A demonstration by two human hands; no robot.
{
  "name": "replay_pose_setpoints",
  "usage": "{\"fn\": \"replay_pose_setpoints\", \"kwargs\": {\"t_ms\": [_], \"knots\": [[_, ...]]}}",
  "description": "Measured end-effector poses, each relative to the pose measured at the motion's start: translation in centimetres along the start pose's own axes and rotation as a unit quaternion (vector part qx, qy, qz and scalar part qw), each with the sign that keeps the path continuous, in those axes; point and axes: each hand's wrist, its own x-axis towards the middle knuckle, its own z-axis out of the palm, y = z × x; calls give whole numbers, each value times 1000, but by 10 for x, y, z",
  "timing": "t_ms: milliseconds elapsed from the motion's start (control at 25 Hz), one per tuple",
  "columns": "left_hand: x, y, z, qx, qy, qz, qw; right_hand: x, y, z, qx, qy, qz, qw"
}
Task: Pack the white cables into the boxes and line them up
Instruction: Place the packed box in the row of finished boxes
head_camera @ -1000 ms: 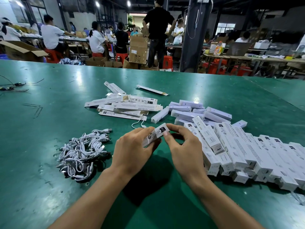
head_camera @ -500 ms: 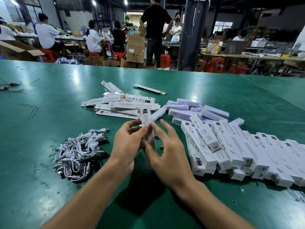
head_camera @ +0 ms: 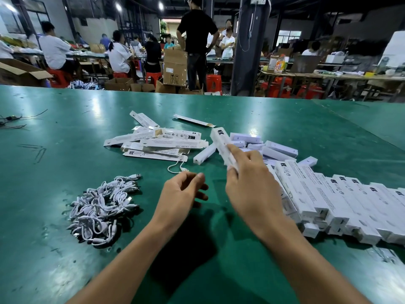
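R hand [head_camera: 247,185]: grips white box [head_camera: 221,143], raised, tilted | L hand [head_camera: 184,191]: loosely curled, holds nothing | cable pile [head_camera: 103,207]: left, on table [head_camera: 65,132]

On my feed, both forearms [head_camera: 122,260] are bare up to the lower frame edge; left hand [head_camera: 182,191] and right hand [head_camera: 252,189] are ungloved, with short nails.

Right hand [head_camera: 249,187] gripping white box [head_camera: 220,138], left hand [head_camera: 184,191] loose

flat box [head_camera: 175,135]: "RoHS" beside small symbols | lined-up boxes [head_camera: 317,194]: print blurred, unreadable
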Motion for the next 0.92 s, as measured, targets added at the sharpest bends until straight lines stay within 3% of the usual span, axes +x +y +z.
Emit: {"fn": "replay_pose_setpoints", "kwargs": {"t_ms": [160,480,720,840,920], "knots": [[3,-9,-4,105,-19,9,994,23,19,-29,-69,-9,87,994],[3,-15,-4,162,-26,25,986,24,41,-46,-149,4,187,971],[8,-16,-4,192,-26,41,980,19,7,-15,-128,56,46,989],[10,-17,-3,179,11,52,982,18,-9,21,-70,-3,-33,997],[11,-19,-5,180,62,59,980,21,-12,47,-24,-76,-39,996]]}}
